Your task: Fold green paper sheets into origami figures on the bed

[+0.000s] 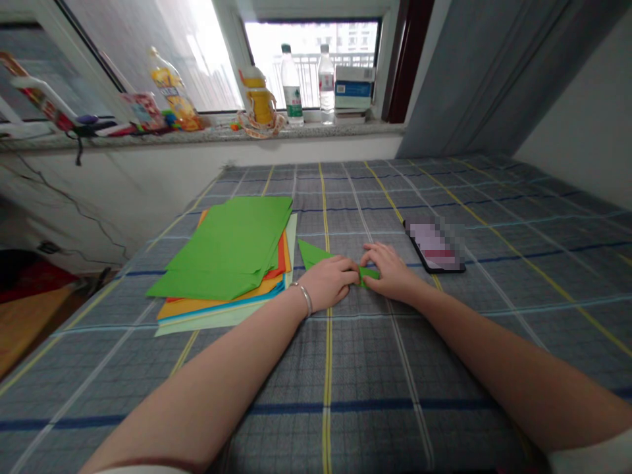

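Observation:
A small folded piece of green paper (312,253) lies on the plaid cloth, its pointed left end showing. Over its middle rests my left hand (332,282), a bracelet at the wrist, fingers curled and pressed onto the paper. At the paper's right end, my right hand (388,271) has its thumb and fingers closed around the edge. The two hands almost meet, and they hide much of the folded shape. Left of them is a stack of coloured sheets (232,240), green on top, with orange, blue and pale green edges sticking out below.
A phone (434,246) with a blurred screen lies right of my right hand. The plaid cloth (365,375) covers the whole surface. Along the windowsill (340,130) stand a yellow cup (261,99), two clear bottles, a juice bottle (175,92) and a blue-white box (354,89).

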Demonstrator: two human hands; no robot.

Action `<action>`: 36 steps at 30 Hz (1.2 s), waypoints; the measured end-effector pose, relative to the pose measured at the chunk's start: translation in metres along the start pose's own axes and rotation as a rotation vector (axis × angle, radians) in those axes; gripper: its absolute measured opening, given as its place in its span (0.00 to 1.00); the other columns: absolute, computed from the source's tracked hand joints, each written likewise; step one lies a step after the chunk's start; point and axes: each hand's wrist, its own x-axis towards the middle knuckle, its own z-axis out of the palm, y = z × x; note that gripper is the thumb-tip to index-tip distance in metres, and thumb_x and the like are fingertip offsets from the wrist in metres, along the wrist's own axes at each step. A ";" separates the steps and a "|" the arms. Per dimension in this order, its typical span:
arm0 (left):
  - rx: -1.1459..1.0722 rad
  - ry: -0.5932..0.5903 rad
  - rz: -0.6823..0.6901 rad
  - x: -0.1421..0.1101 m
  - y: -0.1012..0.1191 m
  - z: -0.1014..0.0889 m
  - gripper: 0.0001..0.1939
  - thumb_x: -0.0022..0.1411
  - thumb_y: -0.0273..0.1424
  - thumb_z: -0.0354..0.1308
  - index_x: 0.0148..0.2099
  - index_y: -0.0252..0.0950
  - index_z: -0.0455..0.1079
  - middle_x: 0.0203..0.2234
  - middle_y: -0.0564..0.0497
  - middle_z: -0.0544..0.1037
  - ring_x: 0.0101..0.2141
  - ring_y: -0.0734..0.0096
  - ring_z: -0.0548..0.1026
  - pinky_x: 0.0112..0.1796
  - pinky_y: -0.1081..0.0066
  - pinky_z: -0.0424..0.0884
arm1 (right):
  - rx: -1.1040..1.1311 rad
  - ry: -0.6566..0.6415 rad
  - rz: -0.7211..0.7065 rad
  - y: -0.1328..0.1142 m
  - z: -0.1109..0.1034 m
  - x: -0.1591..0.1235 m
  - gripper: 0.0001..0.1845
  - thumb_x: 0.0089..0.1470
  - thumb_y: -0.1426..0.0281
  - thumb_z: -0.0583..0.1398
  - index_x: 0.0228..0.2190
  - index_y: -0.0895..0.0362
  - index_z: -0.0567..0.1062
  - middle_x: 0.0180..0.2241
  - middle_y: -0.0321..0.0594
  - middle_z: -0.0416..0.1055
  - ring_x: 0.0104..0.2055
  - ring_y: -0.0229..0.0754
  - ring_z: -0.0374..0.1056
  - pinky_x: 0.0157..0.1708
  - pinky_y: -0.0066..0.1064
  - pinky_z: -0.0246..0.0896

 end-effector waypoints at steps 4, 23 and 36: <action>0.058 -0.016 -0.015 0.002 0.004 -0.002 0.11 0.60 0.23 0.51 0.41 0.35 0.73 0.41 0.46 0.74 0.45 0.65 0.70 0.49 0.64 0.69 | -0.005 -0.036 0.089 0.003 0.000 0.002 0.18 0.44 0.74 0.56 0.41 0.55 0.66 0.61 0.50 0.56 0.66 0.52 0.45 0.62 0.54 0.35; 0.051 -0.023 0.022 -0.001 0.002 -0.005 0.10 0.61 0.22 0.49 0.39 0.35 0.71 0.43 0.44 0.73 0.44 0.66 0.70 0.48 0.64 0.69 | 0.106 -0.009 0.062 0.022 -0.002 0.003 0.18 0.44 0.78 0.54 0.40 0.55 0.66 0.56 0.50 0.63 0.61 0.49 0.57 0.57 0.46 0.51; 0.024 0.041 -0.096 -0.003 0.006 -0.001 0.18 0.57 0.21 0.50 0.51 0.30 0.63 0.44 0.42 0.73 0.45 0.63 0.70 0.49 0.62 0.68 | 0.005 0.025 0.028 0.008 -0.010 0.001 0.13 0.56 0.59 0.56 0.27 0.55 0.69 0.56 0.51 0.63 0.61 0.49 0.57 0.57 0.46 0.52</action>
